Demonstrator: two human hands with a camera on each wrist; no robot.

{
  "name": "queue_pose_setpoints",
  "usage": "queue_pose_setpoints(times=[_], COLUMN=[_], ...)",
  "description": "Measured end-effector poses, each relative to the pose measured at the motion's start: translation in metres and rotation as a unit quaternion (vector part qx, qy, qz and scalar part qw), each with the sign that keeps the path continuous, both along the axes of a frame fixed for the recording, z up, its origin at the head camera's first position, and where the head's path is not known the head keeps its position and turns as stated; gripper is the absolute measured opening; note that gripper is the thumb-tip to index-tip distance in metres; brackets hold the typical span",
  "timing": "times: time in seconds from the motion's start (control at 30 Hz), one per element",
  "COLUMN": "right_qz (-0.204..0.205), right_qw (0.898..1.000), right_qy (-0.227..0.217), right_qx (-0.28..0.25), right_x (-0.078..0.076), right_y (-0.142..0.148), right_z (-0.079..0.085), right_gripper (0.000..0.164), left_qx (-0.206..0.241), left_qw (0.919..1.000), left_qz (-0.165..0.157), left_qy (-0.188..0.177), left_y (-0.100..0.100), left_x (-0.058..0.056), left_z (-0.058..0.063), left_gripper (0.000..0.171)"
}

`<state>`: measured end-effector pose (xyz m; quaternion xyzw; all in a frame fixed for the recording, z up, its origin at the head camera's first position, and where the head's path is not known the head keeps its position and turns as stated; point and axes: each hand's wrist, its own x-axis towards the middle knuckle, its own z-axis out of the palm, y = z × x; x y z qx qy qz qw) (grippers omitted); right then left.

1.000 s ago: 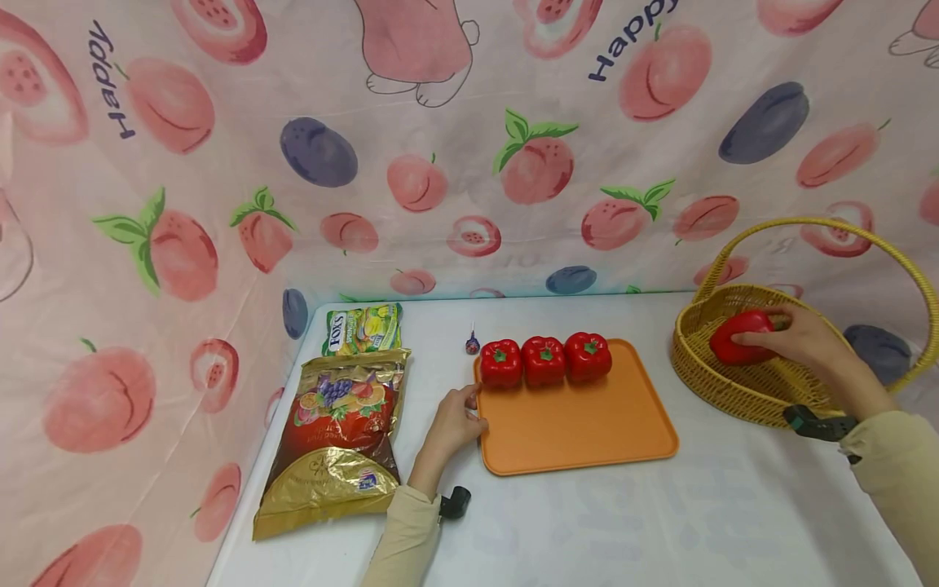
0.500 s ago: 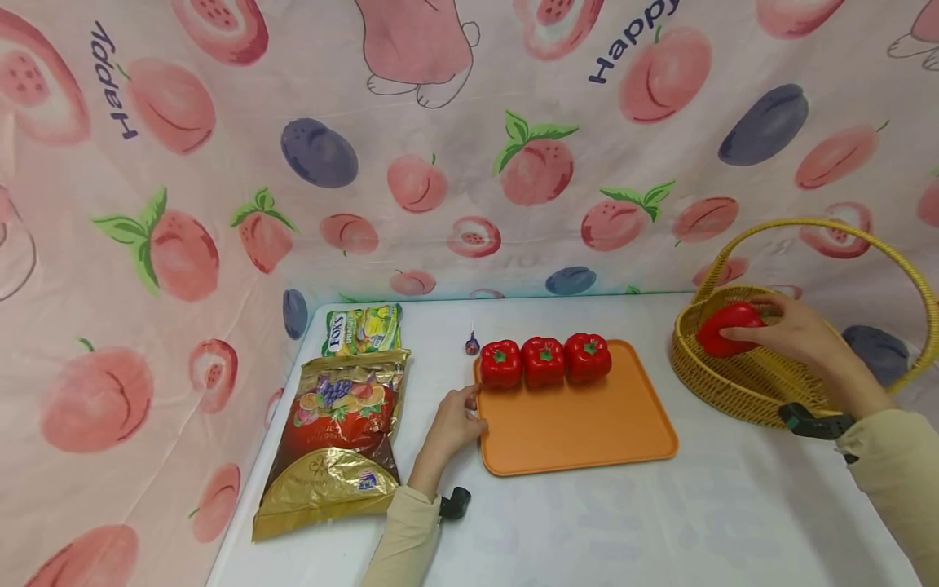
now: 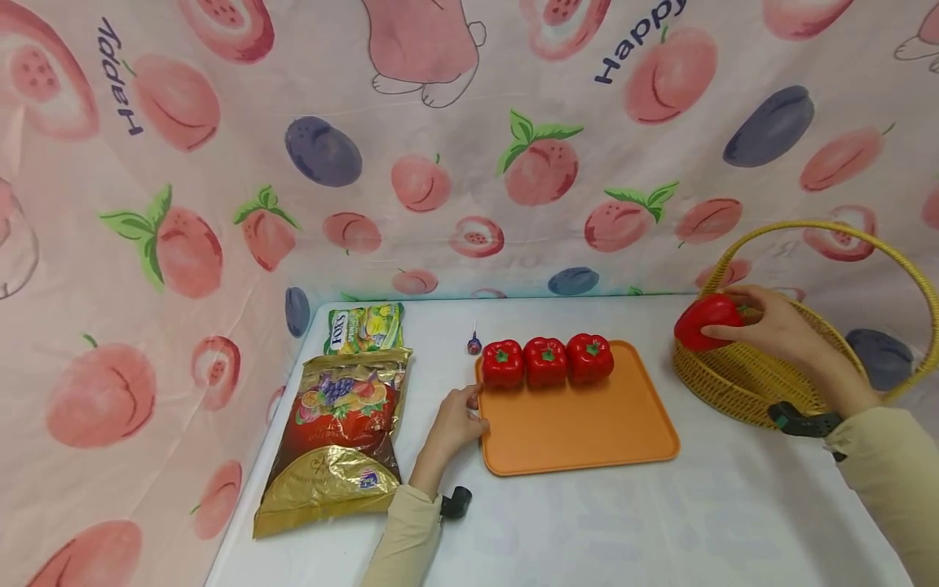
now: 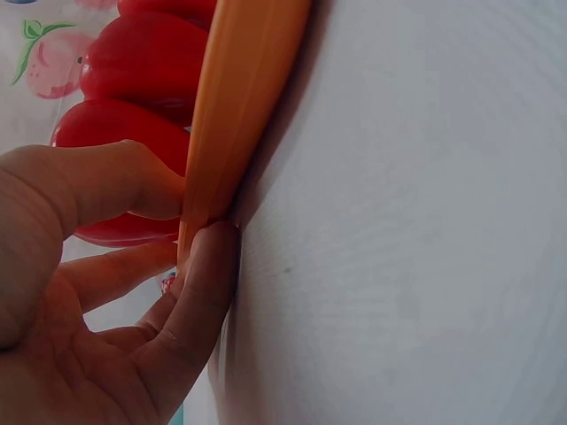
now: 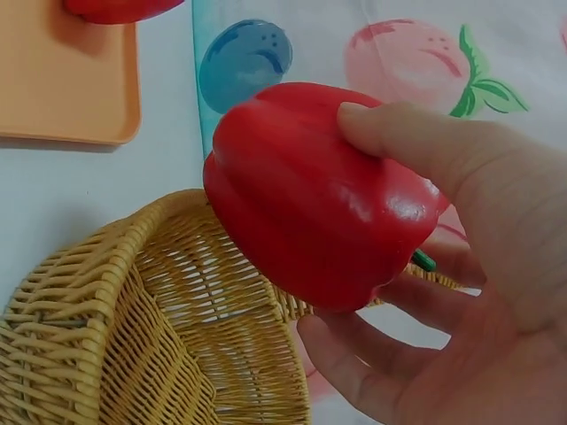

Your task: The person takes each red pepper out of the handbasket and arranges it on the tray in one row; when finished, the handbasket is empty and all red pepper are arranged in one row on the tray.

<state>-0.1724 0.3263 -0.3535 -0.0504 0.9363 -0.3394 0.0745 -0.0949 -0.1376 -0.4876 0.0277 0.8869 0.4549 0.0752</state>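
My right hand (image 3: 770, 328) grips a red bell pepper (image 3: 707, 323) by its sides above the left rim of a yellow wicker basket (image 3: 734, 383). In the right wrist view the pepper (image 5: 310, 195) lies tilted, with its green stem toward the palm. At the left edge of an orange tray (image 3: 579, 432), my left hand (image 3: 451, 420) pinches the rim. The left wrist view shows the thumb (image 4: 146, 181) on the inner side of that rim and fingers at its outer side. Three more red bell peppers (image 3: 546, 361) stand in a row along the tray's back edge.
Left of the tray lies a gold and red candy bag (image 3: 341, 432), with a green Fox's packet (image 3: 364, 328) behind it. A small lollipop (image 3: 473, 342) lies near the tray's back left corner. The basket's tall handle (image 3: 829, 224) arches over it. A fruit-print cloth (image 3: 455, 196) hangs behind.
My right hand has carried the red bell pepper left and slightly up, from over the inside of the basket to its left rim. The left hand stays on the tray.
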Motion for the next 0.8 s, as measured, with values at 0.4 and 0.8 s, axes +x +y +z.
queue_pose_setpoints(times=[0.4,0.8], right_qz=[0.034,0.065], right_qw=[0.999,0.998], right_qy=[-0.007,0.021], right_qx=[-0.01,-0.004], right_x=[-0.005,-0.008], right_y=[-0.015,-0.031], right_z=[-0.002,-0.009], right_gripper=[0.094,0.086], left_qx=[0.0,-0.014], left_qw=[1.0,0.9999], left_qz=[0.001,0.002], left_qy=[0.001,-0.002], left_y=[0.0,0.001], left_x=[-0.002,-0.001], left_z=[-0.002,-0.003], left_gripper=[0.063,0.064])
